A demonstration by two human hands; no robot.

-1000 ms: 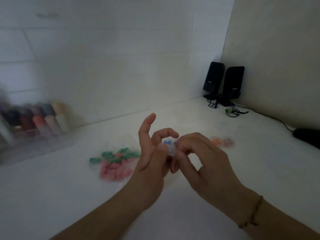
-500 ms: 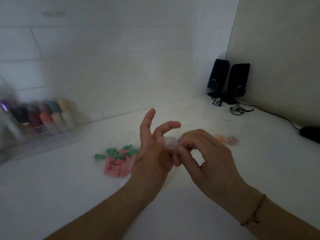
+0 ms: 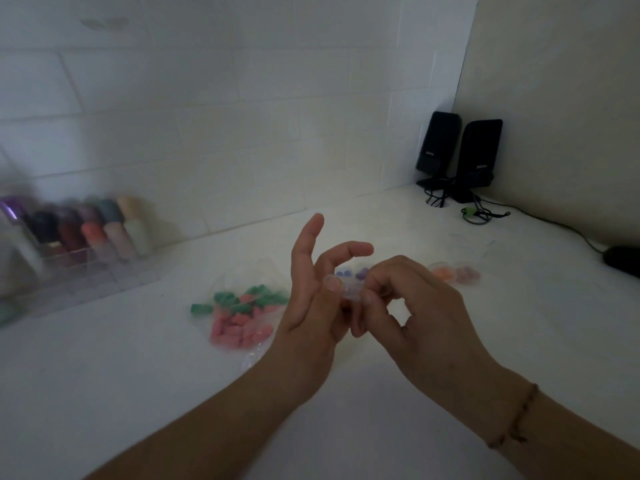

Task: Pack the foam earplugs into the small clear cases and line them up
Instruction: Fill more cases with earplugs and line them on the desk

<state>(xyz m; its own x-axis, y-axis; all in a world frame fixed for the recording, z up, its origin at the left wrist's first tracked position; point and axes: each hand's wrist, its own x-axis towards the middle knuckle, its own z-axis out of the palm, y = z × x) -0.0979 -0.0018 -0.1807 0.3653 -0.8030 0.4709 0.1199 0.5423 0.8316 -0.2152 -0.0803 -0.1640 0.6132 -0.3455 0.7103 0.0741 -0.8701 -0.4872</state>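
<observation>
My left hand (image 3: 313, 303) and my right hand (image 3: 412, 306) meet above the white counter and pinch a small clear case (image 3: 351, 289) between thumbs and fingertips. My left index and middle fingers stick up. Blue and purple earplugs (image 3: 353, 273) show just behind the case. A clear bag of green and pink foam earplugs (image 3: 239, 311) lies on the counter left of my hands. Two filled clear cases (image 3: 453, 274), one with orange plugs and one with purplish plugs, sit side by side to the right behind my right hand.
A clear organiser of coloured bottles (image 3: 83, 244) stands at the left against the tiled wall. Two black speakers (image 3: 459, 154) with cables sit in the far right corner. A dark object (image 3: 621, 261) lies at the right edge.
The view shifted a little. My hands stay together on the clear case; my left fingers have spread slightly wider.
</observation>
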